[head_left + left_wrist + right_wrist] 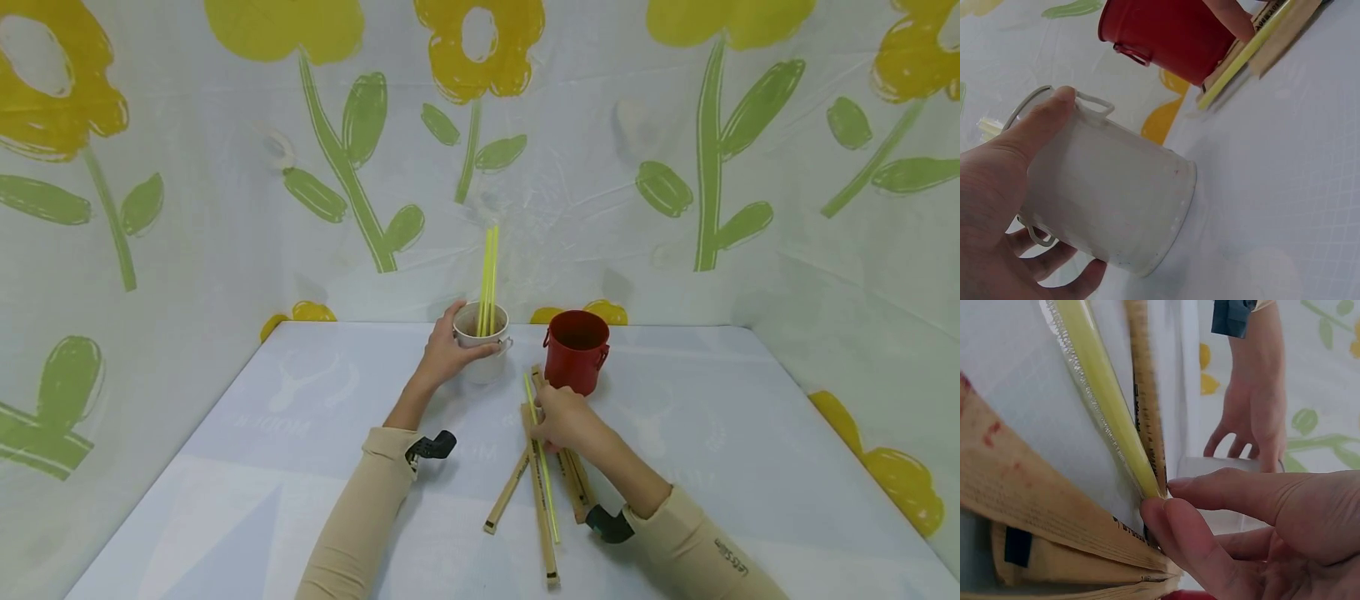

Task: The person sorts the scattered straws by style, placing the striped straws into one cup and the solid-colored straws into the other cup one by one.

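Note:
My left hand [444, 354] grips a small white metal bucket [483, 367], thumb at its rim and fingers round the far side. Several yellow straws [488, 271] stand upright in that bucket. With thumb and fingertips, my right hand [568, 421] pinches a yellow straw [1104, 387] in a clear wrapper, lying among long brown paper packets [542, 517]. Print shows on the packets [1054, 494]; their contents are hidden. Just beyond the right hand stands a red bucket [576, 358], its inside dark.
The white tabletop [660, 500] carries faint printed patterns. Behind it and at both sides hangs a pale sheet [570, 233] with yellow flowers and green stems. A dark wrist camera [435, 445] sits at the left cuff, another [609, 525] at the right.

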Demonstrator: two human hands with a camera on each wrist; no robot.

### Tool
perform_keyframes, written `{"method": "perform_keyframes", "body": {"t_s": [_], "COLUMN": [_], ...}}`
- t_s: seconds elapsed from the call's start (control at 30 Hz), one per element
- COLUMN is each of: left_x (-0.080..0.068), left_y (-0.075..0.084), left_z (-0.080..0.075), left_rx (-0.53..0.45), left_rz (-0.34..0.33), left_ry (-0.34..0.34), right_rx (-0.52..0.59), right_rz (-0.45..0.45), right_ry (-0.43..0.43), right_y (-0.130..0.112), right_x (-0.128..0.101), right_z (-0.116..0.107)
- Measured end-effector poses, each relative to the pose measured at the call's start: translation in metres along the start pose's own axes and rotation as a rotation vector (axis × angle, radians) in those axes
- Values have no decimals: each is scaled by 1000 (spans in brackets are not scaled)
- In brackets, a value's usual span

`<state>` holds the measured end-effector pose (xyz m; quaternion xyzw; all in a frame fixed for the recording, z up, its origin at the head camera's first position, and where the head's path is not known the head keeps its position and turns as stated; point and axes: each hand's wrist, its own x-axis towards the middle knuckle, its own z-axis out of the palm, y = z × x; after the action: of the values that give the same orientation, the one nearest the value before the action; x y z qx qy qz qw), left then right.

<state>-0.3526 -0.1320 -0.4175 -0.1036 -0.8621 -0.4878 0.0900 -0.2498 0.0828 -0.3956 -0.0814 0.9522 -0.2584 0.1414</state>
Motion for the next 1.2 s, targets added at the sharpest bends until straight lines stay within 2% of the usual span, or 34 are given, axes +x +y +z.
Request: {"method": "perform_keyframes", "body": {"t_s": [0.33, 0.6, 1.2], "left_x": [1, 1, 2], "left_y": [-1, -1, -3], "left_z": [0, 0, 2], "left_rx": [1, 7, 7], "left_rz": [4, 1, -4], "left_ry": [4, 7, -4], "right_rx": [-16, -9, -53], "right_rz": [-25, 14, -18], "right_ry": [-7, -16, -38], "right_y": [1, -2, 0], "right_x": [-1, -2, 1], "right_z": [1, 3, 6]}}
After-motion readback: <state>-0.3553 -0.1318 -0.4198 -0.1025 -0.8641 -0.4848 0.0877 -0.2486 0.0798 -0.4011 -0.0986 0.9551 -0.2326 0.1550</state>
